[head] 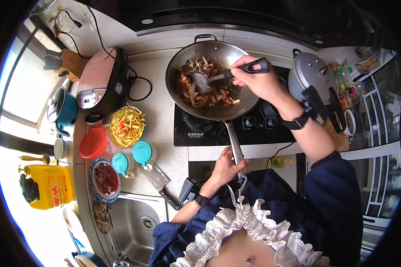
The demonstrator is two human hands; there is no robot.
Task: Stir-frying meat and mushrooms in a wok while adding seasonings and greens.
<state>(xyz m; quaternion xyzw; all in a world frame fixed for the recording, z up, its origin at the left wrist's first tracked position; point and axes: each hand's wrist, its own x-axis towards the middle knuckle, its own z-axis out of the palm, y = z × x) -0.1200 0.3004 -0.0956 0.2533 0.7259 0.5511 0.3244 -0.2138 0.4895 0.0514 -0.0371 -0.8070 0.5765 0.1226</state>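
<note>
A steel wok (247, 101) stands on the black cooktop (200, 135), with browned meat pieces and pale sliced food (204, 66) in it. My left hand (228, 167) grips the wok's long metal handle (234, 140) on the side nearest me. Above the wok, my right hand (254, 78) holds the black handle of a spatula or ladle (200, 81); its metal head is blurred and rests among the food. Left of the cooktop sits a bowl of yellow shredded vegetable with red bits (127, 126).
A kitchen knife (158, 180) lies near the sink (130, 230). Two teal-lidded jars (142, 152), a red plastic bowl (93, 143), a plate of raw meat (105, 180) and a rice cooker (100, 80) stand at the left. A pressure cooker (309, 76) is to the right.
</note>
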